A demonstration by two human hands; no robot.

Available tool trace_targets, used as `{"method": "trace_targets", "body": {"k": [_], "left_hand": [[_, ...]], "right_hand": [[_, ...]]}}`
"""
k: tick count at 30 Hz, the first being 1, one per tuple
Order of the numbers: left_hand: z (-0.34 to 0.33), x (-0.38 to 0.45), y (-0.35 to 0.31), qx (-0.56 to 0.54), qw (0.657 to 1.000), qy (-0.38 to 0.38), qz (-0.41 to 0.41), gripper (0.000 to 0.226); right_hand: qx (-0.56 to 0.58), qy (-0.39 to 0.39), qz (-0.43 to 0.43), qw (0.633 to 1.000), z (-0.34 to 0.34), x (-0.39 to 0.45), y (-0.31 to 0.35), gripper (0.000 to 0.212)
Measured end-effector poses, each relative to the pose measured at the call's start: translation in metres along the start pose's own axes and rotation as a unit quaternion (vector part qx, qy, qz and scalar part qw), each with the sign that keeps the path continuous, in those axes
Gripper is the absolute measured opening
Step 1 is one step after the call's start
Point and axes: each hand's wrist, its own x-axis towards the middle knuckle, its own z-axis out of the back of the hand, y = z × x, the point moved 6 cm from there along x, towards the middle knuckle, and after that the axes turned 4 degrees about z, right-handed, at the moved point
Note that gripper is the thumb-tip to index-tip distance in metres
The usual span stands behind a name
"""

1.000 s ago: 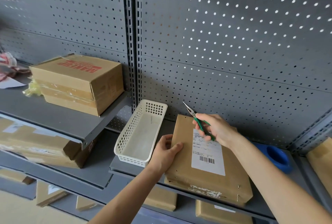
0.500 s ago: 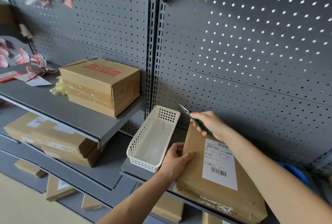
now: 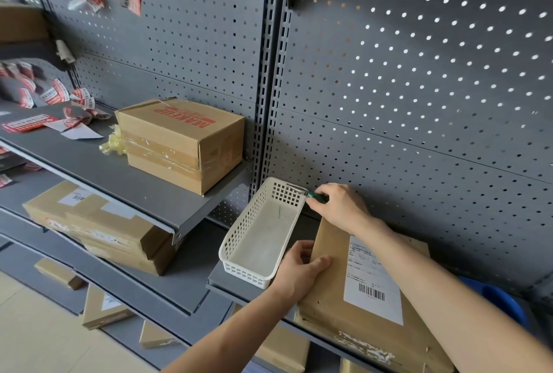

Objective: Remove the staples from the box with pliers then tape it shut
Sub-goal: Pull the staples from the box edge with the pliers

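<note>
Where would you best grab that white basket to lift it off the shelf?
Take the white basket by its near short rim, coming from the front. That end overhangs the shelf edge slightly and faces you, while the box and left hand crowd its right side.

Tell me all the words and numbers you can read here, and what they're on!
"MAKEUP": red print, upside down, on top of the taped cardboard box.
Shipping label on the flat box under the left hand: barcode and text, too small to read.
Red and white stickers on the shelf and pegboard: blurred, unreadable.
</note>
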Motion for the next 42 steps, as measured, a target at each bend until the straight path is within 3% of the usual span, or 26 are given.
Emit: {"method": "trace_targets", "body": {"k": [11,29,33,42], "left_hand": [[0.0,0.001,0.0,0.011,1.0,-0.003,0.003,0.048],[0.0,-0.001,-0.006,0.05,0.999,-0.005,-0.006,0.048],[-0.001,-0.003,-0.008,0.074,0.997,-0.006,-0.008,0.048],[-0.007,-0.001,-0.017,0.132,0.991,-0.004,0.037,0.047]], "right_hand": [[-0.044,-0.023,0.041,0.998,0.003,-0.002,0.012,0.039],[-0.015,-0.062,0.014,0.998,0.031,-0.036,-0.001,0.035],[0.004,-0.073,0.004,0.997,0.04,-0.053,-0.015,0.047],[-0.051,-0.081,-0.034,0.995,0.068,-0.106,-0.049,0.038]]}}
